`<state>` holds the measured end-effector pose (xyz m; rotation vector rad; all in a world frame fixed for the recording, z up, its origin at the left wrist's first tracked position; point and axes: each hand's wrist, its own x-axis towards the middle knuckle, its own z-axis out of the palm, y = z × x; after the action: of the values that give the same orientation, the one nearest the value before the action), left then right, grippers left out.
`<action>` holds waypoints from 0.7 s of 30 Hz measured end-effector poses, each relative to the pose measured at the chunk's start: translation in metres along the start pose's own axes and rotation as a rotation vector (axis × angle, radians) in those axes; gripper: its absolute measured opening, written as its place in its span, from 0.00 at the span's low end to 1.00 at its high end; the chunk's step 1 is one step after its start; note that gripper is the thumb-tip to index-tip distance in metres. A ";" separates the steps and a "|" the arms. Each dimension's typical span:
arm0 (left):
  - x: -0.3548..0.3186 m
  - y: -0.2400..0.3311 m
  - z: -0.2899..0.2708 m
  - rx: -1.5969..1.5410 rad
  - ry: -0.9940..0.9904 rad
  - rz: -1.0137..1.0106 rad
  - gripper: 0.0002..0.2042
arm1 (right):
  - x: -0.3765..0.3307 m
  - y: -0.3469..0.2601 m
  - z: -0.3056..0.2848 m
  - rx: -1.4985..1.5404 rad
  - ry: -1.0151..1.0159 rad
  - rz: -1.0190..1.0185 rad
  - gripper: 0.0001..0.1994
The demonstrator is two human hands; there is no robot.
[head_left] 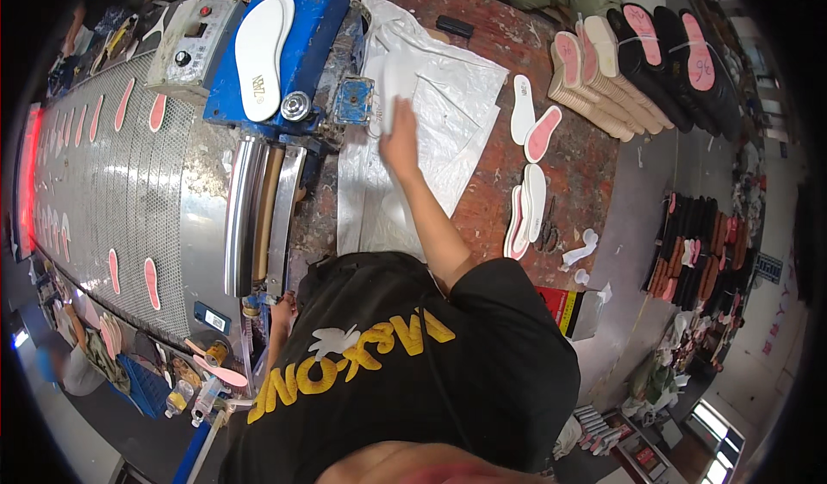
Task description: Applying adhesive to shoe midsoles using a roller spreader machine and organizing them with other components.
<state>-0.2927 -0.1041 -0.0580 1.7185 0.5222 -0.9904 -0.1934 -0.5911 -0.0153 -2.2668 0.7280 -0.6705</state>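
Note:
My right hand (401, 139) is over a white plastic sheet (457, 131) on the table. A motion-blurred white insole (397, 74) is at its fingers and appears held by them. Printed marks beside the hand are partly hidden. My left hand (281, 313) is low by the near end of the roller machine, close to a metal bar; its fingers are mostly hidden. Beyond the shiny metal roller (246, 217), a pair of white insoles (261, 57) lies stacked on the machine's blue housing (314, 31).
Pink-and-white insoles lie spread on a mesh conveyor (103, 182) at the left, beside a grey control box (191, 44). More insoles (527, 208) rest on the reddish table (482, 199). Bundled insoles (594, 79) stand at the far right. A phone (211, 318) lies near the conveyor.

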 end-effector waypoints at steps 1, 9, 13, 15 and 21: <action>0.003 -0.001 0.001 0.009 -0.008 0.012 0.08 | -0.002 0.005 0.016 -0.089 -0.178 -0.119 0.37; 0.009 -0.025 -0.012 0.003 0.122 -0.234 0.16 | 0.037 -0.011 0.057 0.185 -0.087 0.338 0.35; 0.030 -0.054 -0.029 -0.079 0.090 -0.253 0.16 | 0.043 0.020 0.088 -0.107 -0.209 0.464 0.34; 0.021 -0.041 -0.022 -0.109 0.049 -0.099 0.15 | 0.039 0.031 0.098 -0.179 -0.062 0.465 0.33; 0.056 -0.090 -0.059 0.629 0.105 -0.902 0.18 | 0.047 -0.013 0.088 -0.018 -0.088 0.491 0.32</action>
<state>-0.3060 -0.0236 -0.1472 2.1206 1.2097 -1.8474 -0.1008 -0.5762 -0.0518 -2.0014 1.1921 -0.3273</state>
